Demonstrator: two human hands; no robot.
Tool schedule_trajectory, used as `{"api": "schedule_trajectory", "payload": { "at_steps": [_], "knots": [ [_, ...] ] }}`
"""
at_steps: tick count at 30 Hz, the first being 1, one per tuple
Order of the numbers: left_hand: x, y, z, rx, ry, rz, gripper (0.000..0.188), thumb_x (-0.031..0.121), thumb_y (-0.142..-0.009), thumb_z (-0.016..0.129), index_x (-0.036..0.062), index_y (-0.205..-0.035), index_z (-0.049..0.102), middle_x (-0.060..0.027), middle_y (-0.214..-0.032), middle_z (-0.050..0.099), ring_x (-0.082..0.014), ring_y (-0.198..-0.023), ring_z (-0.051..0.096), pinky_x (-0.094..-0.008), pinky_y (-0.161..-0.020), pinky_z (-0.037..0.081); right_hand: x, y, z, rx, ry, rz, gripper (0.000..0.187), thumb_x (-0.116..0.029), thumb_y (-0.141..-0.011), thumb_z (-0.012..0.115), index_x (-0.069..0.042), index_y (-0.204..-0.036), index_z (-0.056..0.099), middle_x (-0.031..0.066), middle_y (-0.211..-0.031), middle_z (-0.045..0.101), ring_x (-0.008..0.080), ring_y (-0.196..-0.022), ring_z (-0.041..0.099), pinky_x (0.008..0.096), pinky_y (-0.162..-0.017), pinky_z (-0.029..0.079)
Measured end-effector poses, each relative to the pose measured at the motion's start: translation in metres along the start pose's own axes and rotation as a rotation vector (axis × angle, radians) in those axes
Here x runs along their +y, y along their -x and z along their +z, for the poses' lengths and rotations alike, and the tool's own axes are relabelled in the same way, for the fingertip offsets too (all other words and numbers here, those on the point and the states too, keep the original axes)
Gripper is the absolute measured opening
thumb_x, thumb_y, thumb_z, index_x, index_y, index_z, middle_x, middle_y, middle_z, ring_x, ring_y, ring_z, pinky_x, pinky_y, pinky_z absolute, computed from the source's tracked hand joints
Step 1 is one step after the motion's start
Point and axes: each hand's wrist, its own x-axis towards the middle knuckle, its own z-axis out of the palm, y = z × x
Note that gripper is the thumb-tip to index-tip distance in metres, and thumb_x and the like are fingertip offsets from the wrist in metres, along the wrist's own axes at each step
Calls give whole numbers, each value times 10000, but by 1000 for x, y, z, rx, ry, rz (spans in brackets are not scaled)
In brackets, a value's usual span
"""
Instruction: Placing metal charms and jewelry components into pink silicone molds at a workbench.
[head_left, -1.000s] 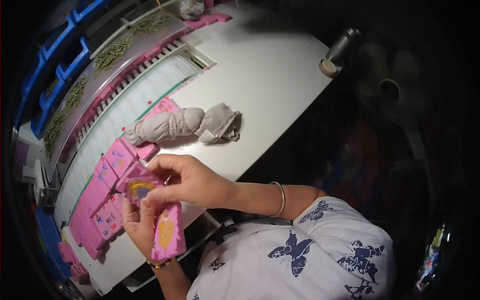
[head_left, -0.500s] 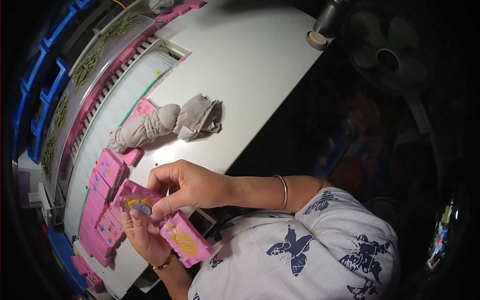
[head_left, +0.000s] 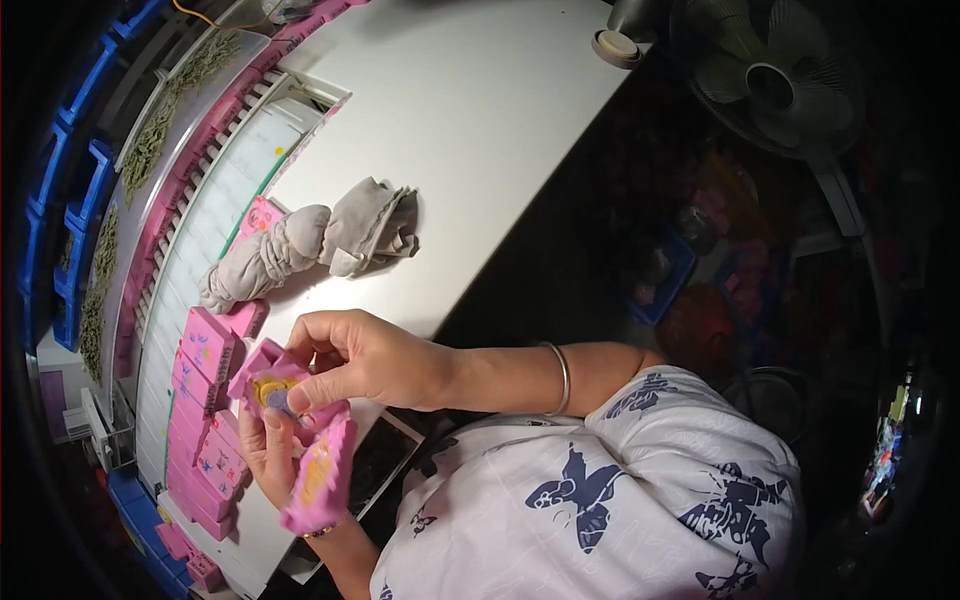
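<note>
Blue racks stand far left, then pink blocks, a bundled grey cloth, and a fan. Beside the blocks, left hand and right hand both pinch a pink mould, its blurred lower part pointing steeply down. The white tabletop ends in a slanting right edge.

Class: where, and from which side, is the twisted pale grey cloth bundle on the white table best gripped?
Probably grip the pale grey cloth bundle at its pinched neck, from above, closing across: it narrows there, with bare white table on its near and far sides, whereas its left end lies beside pink rectangular blocks.
</note>
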Motion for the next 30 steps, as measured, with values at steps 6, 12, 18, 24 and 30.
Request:
{"api": "schedule_trajectory", "payload": {
  "at_steps": [6, 12, 18, 24, 30],
  "knots": [
    [14, -1, 25, -4, 80, -116, 373, 180, -985, 517, -9, -1303, 467, -114, -1037, 629, -184, -752, 665, -295, -512, 558, 2, 9, 15, 228, 506, -141, 265, -86, -866, 697, -17, -1077, 551, 25, -991, 592, 60, -817, 563, 214, -683, 473],
    [8, 0, 15, 0, 75, -132, 421, 183, -963, 508, -3, -1334, 434, -103, -1026, 628, -168, -753, 664, -272, -498, 548, 11, 7, 0, 135, 222, -74, 297, -96, -876, 679, -23, -1130, 543, 15, -1000, 586, 53, -828, 549, 229, -718, 471],
    [10, -1, 24, 98, 111, -144, 345, 221, -1007, 425, -8, -1260, 474, -97, -978, 631, -163, -728, 661, -276, -461, 535, 5, 2, -1, 96, -55, 56, 425, -267, -929, 652, -11, -1236, 506, 46, -1048, 592, 84, -971, 545, 263, -851, 460],
    [18, -5, 36, -25, 199, -60, 376, 298, -1047, 373, -25, -1136, 544, -98, -941, 640, -171, -766, 655, -296, -590, 552, -4, -5, 7, 163, 424, -96, 434, -269, -899, 697, -5, -1191, 516, 58, -1023, 601, 99, -940, 588, 249, -781, 509],
    [31, -2, 42, -32, -312, 229, 239, 134, -979, 547, -30, -1153, 534, -63, -1048, 581, -116, -937, 536, -245, -835, 436, -14, -3, 9, 173, 745, -229, 235, -64, -824, 738, -53, -997, 579, -12, -903, 563, 24, -767, 500, 185, -621, 388]
  ]
}}
